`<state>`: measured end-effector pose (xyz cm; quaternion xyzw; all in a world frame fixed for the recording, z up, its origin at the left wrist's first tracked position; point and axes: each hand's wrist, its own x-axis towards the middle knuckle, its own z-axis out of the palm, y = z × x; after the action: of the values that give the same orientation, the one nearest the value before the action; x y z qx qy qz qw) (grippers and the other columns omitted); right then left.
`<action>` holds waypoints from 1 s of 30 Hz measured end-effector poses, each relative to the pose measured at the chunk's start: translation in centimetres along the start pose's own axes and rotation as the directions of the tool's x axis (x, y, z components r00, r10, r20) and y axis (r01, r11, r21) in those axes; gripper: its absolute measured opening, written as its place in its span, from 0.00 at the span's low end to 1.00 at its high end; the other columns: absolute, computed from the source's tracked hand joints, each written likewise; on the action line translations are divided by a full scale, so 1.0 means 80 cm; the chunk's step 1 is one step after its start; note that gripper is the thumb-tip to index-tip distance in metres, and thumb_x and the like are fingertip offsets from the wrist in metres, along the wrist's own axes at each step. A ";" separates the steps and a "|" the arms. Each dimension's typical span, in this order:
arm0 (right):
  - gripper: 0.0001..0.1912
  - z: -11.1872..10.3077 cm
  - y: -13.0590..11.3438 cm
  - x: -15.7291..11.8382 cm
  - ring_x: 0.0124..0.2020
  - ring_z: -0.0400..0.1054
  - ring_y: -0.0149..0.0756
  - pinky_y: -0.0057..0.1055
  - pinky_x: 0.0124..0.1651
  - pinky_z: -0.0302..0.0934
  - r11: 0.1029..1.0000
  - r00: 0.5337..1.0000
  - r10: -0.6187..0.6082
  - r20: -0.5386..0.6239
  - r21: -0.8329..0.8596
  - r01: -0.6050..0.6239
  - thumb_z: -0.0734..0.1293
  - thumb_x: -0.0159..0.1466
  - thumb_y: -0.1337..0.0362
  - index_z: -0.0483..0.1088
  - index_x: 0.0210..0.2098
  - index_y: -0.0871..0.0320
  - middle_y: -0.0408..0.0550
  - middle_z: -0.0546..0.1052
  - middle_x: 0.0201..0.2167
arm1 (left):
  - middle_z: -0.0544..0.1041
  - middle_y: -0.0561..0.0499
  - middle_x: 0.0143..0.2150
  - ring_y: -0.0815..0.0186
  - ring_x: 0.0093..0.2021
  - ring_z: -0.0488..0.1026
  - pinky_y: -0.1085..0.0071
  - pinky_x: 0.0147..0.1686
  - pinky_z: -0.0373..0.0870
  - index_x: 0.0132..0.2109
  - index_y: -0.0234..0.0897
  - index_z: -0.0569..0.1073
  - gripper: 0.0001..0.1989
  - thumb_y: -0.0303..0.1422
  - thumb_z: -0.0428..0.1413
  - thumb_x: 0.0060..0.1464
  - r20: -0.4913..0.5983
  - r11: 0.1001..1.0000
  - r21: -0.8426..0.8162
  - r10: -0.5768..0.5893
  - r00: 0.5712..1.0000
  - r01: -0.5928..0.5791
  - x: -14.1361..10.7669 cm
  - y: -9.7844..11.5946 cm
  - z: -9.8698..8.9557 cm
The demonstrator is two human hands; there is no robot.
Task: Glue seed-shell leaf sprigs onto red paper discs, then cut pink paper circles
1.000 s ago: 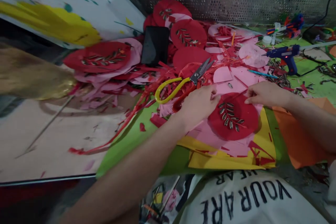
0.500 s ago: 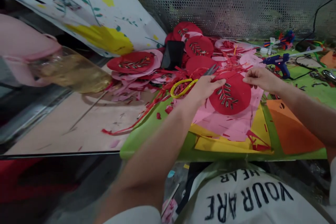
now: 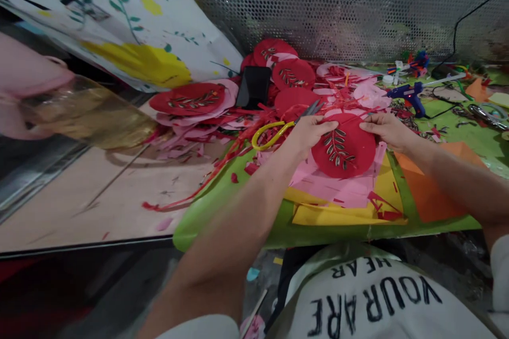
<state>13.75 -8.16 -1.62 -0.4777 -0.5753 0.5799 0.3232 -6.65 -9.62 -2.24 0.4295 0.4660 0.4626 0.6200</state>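
Pinching the red disc (image 3: pixel 350 144), the left hand (image 3: pixel 312 133) and right hand (image 3: pixel 385 130) flanked its top; scissors (image 3: pixel 287 126) lay left of it.

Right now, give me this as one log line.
left hand: holds red disc, upper left | right hand: holds it, upper right | scissors: left of disc | glue gun: beyond right hand

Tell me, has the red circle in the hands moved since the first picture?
Yes. Judged against the blue glue gun, the red leaf-patterned circle has shifted upward in the view, nearer the gun.
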 end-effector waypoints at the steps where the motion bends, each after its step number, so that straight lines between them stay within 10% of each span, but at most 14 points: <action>1: 0.12 0.001 0.000 -0.002 0.16 0.58 0.24 0.24 0.20 0.51 1.000 1.000 0.013 0.005 0.002 -0.013 0.73 0.55 0.59 0.68 0.24 0.58 0.37 0.68 0.16 | 0.80 0.50 0.27 0.66 0.28 0.76 0.65 0.39 0.73 0.30 0.33 0.77 0.11 0.32 0.67 0.36 0.008 1.000 -0.010 -0.017 1.000 0.017 -0.001 0.002 -0.001; 9: 0.20 -0.052 -0.033 -0.009 0.15 0.58 0.25 0.26 0.19 0.51 0.897 0.991 0.114 0.067 -0.437 -0.074 0.65 0.62 0.49 0.70 0.25 0.58 0.43 0.71 0.18 | 0.78 0.50 0.26 0.61 0.30 0.76 0.62 0.41 0.72 0.27 0.35 0.74 0.05 0.32 0.61 0.42 -0.009 0.916 0.384 -0.120 0.993 0.114 0.002 0.014 -0.013; 13: 0.15 -0.070 -0.073 0.010 0.19 0.59 0.25 0.27 0.25 0.54 0.676 0.994 -0.105 -0.037 -0.736 0.044 0.67 0.62 0.57 0.68 0.23 0.59 0.43 0.70 0.19 | 0.79 0.43 0.41 0.56 0.45 0.76 0.60 0.51 0.69 0.40 0.34 0.76 0.09 0.28 0.55 0.51 0.002 0.489 0.866 0.202 0.979 -0.102 -0.002 0.013 -0.009; 16: 0.09 -0.059 -0.107 0.051 0.27 0.67 0.33 0.31 0.33 0.60 0.552 0.968 -0.249 0.012 -0.820 0.152 0.67 0.62 0.60 0.72 0.28 0.58 0.45 0.73 0.23 | 0.74 0.37 0.54 0.52 0.56 0.70 0.56 0.56 0.65 0.51 0.30 0.73 0.17 0.26 0.52 0.54 0.162 0.174 0.941 0.525 0.836 -0.291 -0.017 0.008 -0.008; 20: 0.05 -0.041 -0.129 0.145 0.46 0.69 0.47 0.40 0.49 0.61 0.330 0.918 -0.396 0.016 -0.931 0.158 0.68 0.59 0.65 0.76 0.35 0.57 0.51 0.77 0.34 | 0.78 0.41 0.42 0.59 0.45 0.75 0.60 0.47 0.72 0.44 0.32 0.76 0.13 0.27 0.47 0.60 0.489 -0.071 0.818 0.609 0.625 -0.571 -0.046 -0.009 -0.014; 22: 0.08 -0.035 -0.126 0.195 0.50 0.68 0.49 0.42 0.53 0.60 0.236 0.920 -0.392 -0.007 -0.967 0.093 0.66 0.60 0.68 0.77 0.38 0.58 0.53 0.77 0.39 | 0.79 0.44 0.38 0.62 0.39 0.75 0.64 0.41 0.73 0.41 0.34 0.76 0.12 0.28 0.48 0.61 0.571 -0.104 0.756 0.586 0.574 -0.646 -0.058 -0.018 -0.015; 30: 0.19 -0.030 -0.069 0.309 0.54 0.67 0.53 0.45 0.55 0.61 0.104 0.971 -0.223 -0.090 -0.992 -0.068 0.67 0.59 0.67 0.73 0.50 0.67 0.64 0.74 0.50 | 0.79 0.45 0.38 0.61 0.37 0.74 0.66 0.38 0.73 0.38 0.33 0.76 0.11 0.28 0.48 0.61 0.567 0.039 0.737 0.508 0.648 -0.675 -0.071 -0.021 -0.014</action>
<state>6.71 16.27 -0.46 -0.5996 -0.7997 -0.0266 0.0120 -8.23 -15.35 -3.04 0.8801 0.3680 0.2958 0.0495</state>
